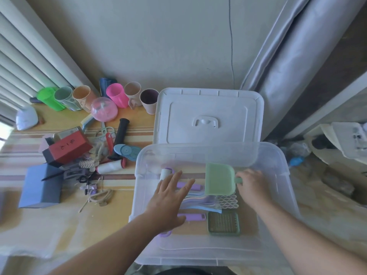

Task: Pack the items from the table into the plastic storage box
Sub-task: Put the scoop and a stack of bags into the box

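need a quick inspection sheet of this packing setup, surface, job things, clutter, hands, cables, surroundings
surface: table under a striped yellow cloth
job's things: clear storage box open, its lid propped behind it; green scoop, green grid tray and purple-handled tools already inside
clutter: row of cups, pink dome, red box, blue box, black handle, white roller, loose string and small bits still unpacked
grippers: left hand open, fingers spread inside the box; right hand grips the scoop's handle
cables: thin dark cord down the wall
surroundings: window blinds left, grey curtain right, bags on the floor
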### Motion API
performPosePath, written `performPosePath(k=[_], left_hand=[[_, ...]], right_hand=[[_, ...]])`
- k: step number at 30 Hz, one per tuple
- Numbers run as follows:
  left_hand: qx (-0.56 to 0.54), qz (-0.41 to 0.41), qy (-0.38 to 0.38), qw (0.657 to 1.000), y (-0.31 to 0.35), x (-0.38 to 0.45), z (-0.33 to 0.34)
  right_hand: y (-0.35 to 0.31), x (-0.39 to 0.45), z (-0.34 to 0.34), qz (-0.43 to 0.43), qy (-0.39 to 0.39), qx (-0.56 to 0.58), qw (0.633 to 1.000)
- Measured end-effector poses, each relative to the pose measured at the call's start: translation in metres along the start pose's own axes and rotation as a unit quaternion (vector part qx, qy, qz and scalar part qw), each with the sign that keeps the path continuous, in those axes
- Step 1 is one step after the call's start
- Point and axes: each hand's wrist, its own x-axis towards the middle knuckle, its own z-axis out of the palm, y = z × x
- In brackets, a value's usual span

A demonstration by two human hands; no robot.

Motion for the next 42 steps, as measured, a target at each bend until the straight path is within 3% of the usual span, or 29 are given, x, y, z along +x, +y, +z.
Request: performPosePath(k=[6,11,15,18,22,25,29,35,42], left_hand=[[-0.05,-0.015,0.016,0.998,-0.011,-0.007,0.005],[-0.099,-0.009,0.052,0.994,-0.014,-0.011,-0.005],[-0.198,0.005,0.159,0.967,-0.03,-0.026,-0.035],[-0.214,-0.004,0.235,0.948,-0.068,-0.045,-0.061],[-0.182,-0.116,0.261,0.941,-0.168,-0.081,-0.066],[-0.199,-0.258,0.236,0.916,-0.253,-0.119,-0.047],[-0.219,-0.35,0.197,0.889,-0.344,-0.163,-0.032],[-0.211,-0.341,0.148,0.904,-0.432,-0.142,-0.052],[-0.176,-0.269,0.135,0.937,-0.466,-0.091,-0.042]], right_hand=[[-0.009,-0.005,0.001,-0.008,0.04,0.035,0.999],[-0.051,-0.024,-0.015,-0.109,0.071,0.114,0.985],[-0.12,-0.032,-0.023,-0.18,0.118,0.161,0.963],[-0.192,-0.027,-0.037,-0.252,0.149,0.193,0.937],[-0.299,-0.019,-0.046,-0.328,0.161,0.21,0.907],[-0.372,-0.011,-0.031,-0.355,0.11,0.197,0.907],[-0.457,0.011,-0.007,-0.364,0.004,0.096,0.926],[-0.56,0.074,0.02,-0.328,-0.095,-0.038,0.939],[-0.622,0.117,0.059,-0.275,-0.168,-0.112,0.94]])
